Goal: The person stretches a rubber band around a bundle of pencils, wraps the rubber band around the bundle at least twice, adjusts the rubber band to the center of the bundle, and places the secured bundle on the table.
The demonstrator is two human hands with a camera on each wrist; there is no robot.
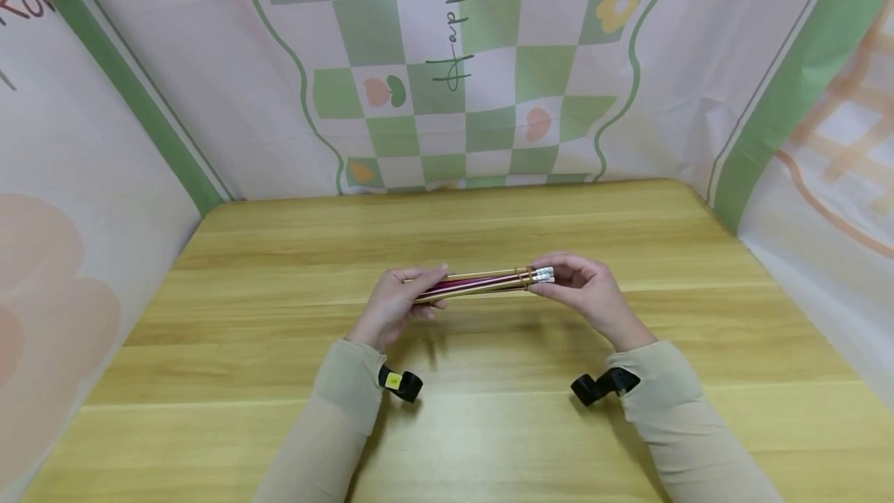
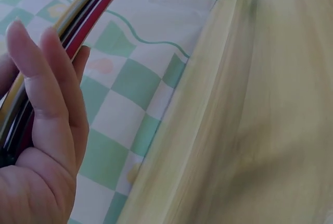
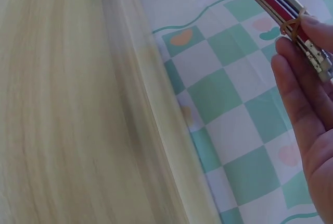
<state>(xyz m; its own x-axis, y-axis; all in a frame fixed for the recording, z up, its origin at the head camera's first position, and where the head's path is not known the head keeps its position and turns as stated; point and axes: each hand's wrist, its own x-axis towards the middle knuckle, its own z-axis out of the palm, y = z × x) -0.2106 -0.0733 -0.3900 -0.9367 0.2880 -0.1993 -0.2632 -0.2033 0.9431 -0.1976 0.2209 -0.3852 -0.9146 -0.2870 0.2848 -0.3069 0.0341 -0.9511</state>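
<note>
A bundle of pencils [image 1: 475, 283] in red, dark and yellowish tones is held level above the table, spanning both hands. My left hand [image 1: 400, 303] grips its left part, the thumb lying along the top; those pencil ends are hidden in the palm. At the other end, my right hand [image 1: 583, 289] pinches the bundle between thumb and fingers, close to the silvery ferrules [image 1: 543, 275]. A tan rubber band [image 3: 293, 27] is wound round the pencils just beside the right fingertips. In the left wrist view, the pencils [image 2: 86, 18] slant up past the left fingers.
Beneath the hands lies a wood-grain table [image 1: 461, 425]. Behind it hangs a green-and-white checked cloth [image 1: 489, 130] with the word "Happy". More printed cloth covers the left and right sides. A small black camera sits on each wrist, the left one [image 1: 408, 386] with a yellow label.
</note>
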